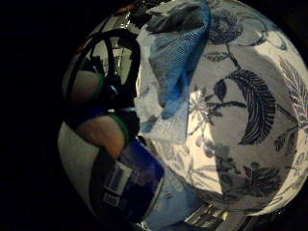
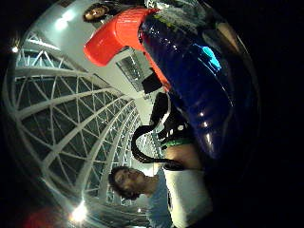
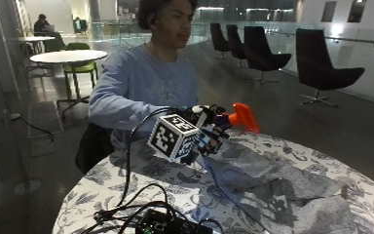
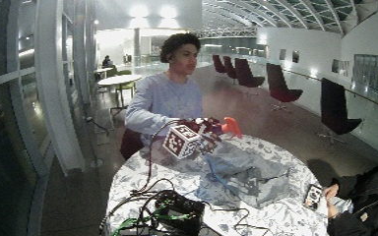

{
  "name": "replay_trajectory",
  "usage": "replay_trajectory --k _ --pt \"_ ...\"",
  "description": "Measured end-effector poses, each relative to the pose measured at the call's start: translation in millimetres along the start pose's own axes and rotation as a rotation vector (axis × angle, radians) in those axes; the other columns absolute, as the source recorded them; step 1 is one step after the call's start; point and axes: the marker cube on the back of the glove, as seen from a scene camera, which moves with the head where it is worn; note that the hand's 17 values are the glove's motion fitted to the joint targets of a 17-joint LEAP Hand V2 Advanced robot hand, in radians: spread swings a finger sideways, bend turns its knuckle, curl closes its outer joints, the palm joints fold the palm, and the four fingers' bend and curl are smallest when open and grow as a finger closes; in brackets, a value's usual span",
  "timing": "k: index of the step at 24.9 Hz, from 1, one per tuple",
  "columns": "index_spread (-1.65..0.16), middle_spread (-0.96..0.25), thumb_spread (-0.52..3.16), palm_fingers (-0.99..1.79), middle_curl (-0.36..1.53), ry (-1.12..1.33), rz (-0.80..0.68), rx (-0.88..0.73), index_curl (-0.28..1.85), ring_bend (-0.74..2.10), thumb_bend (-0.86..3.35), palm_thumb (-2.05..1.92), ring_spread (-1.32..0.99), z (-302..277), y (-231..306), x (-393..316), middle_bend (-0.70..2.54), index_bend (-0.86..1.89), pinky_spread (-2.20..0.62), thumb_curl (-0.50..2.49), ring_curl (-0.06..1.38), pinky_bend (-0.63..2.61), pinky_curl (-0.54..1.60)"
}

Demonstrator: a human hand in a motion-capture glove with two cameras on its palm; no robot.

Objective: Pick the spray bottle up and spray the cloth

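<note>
Here the gloved right hand (image 3: 203, 127) holds the spray bottle (image 3: 239, 117) up above the bench (image 3: 141, 192) edge nearest the person, fingers (image 1: 98, 130) curled round its dark blue body. The orange head points out over the bench. The cloth (image 3: 271, 187) lies rumpled on the flowered bench top, spreading from below the hand toward the middle. A black box (image 3: 167, 224) with cables sits at the near edge.
</note>
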Motion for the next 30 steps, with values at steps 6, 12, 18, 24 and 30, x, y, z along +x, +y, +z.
replay_trajectory --k 6,12,18,24,30 --pt "-0.22 -0.01 1.13 1.03 0.45 -0.009 0.018 0.001 0.18 0.63 -0.02 0.66 0.03 2 -1 2 0.27 0.07 0.25 0.44 0.41 0.39 0.37" --pt "-0.22 0.0 1.14 1.04 0.45 -0.017 0.032 0.012 0.18 0.64 -0.02 0.66 0.04 4 -2 5 0.26 0.07 0.24 0.44 0.41 0.4 0.37" --pt "-0.21 0.0 1.14 1.05 0.46 -0.025 0.043 0.014 0.18 0.63 -0.02 0.65 0.04 7 -1 7 0.26 0.07 0.24 0.44 0.41 0.39 0.37" --pt "-0.21 0.0 1.15 1.05 0.46 -0.034 0.063 0.019 0.18 0.63 -0.02 0.65 0.04 10 -2 10 0.26 0.07 0.24 0.44 0.41 0.39 0.37" --pt "-0.21 0.0 1.15 1.05 0.46 -0.039 0.077 0.009 0.18 0.63 -0.02 0.65 0.04 15 0 12 0.26 0.07 0.24 0.44 0.41 0.39 0.37"
